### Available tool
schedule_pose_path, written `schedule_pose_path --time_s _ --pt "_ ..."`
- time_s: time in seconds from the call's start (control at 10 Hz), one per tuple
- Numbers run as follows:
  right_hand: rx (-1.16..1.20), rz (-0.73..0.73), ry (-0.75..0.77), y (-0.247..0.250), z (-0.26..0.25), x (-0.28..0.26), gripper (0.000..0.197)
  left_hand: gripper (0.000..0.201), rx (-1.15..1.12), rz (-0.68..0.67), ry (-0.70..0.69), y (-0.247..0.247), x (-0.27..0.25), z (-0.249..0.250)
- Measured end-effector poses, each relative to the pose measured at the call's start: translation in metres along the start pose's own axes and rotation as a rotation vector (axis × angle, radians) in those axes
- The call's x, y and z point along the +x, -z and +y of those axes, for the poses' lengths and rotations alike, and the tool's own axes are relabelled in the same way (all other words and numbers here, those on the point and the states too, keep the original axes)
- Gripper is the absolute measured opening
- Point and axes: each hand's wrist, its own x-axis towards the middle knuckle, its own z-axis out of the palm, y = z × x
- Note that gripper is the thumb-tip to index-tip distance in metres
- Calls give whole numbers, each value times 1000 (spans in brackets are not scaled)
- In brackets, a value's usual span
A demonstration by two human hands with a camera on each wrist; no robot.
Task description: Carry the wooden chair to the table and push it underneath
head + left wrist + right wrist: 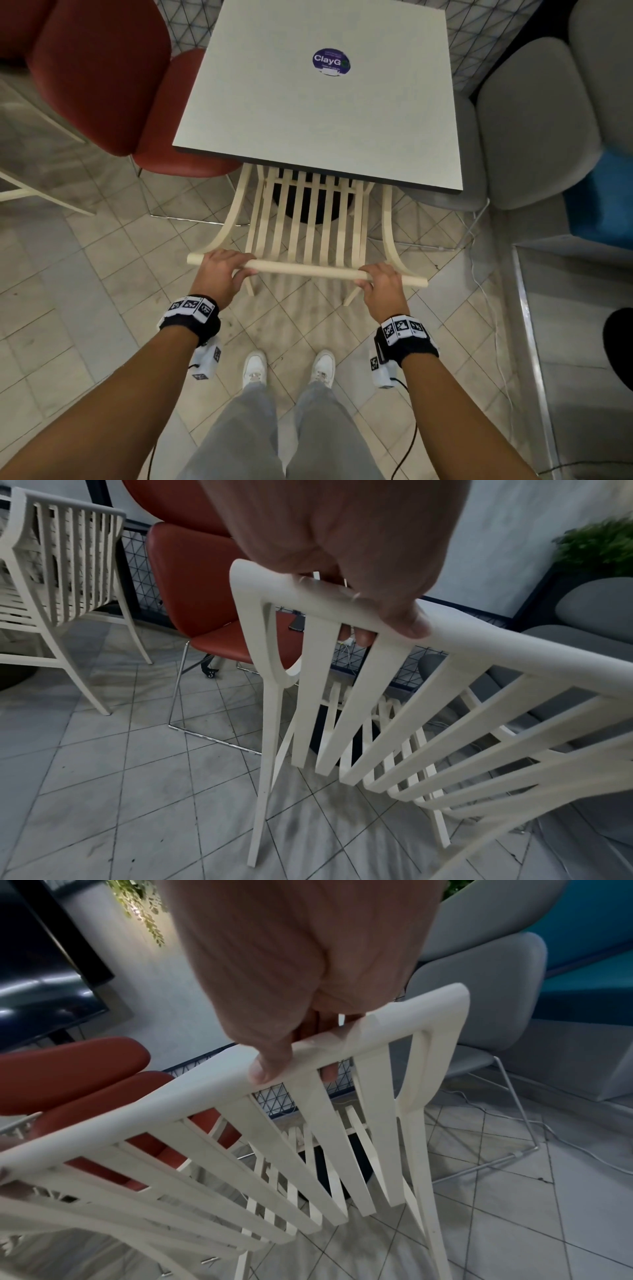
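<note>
A cream slatted wooden chair (305, 219) stands in front of me with its seat partly under the near edge of the square pale table (318, 113). My left hand (222, 270) grips the left end of the chair's top rail (305, 269), fingers curled over it. My right hand (380, 284) grips the right end the same way. In the left wrist view my left hand (356, 596) wraps the chair's rail (479, 647), thumb on top. In the right wrist view my right hand (298, 1031) wraps the chair's rail (192, 1093) near its corner.
A red upholstered chair (113, 85) stands left of the table, a grey one (534, 120) to its right. The table's black round base (308, 205) shows behind the slats. Another cream slatted chair (58, 588) stands far left. A white cable (486, 294) runs over the tiled floor on the right.
</note>
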Motion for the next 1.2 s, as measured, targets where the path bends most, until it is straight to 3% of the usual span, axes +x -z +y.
schedule_pose_path --time_s 0.5,0.9,1.1,1.2 --pt "26 -22 -93 -5 0 26 31 27 -63 -54 104 7 27 4" --pt "68 6 -81 3 2 25 28 26 -35 -77 125 12 27 17" --pt "132 -72 -120 12 0 23 36 30 1 -142 116 21 30 19" --pt "229 38 -130 23 -1 8 34 37 36 -79 150 17 19 23"
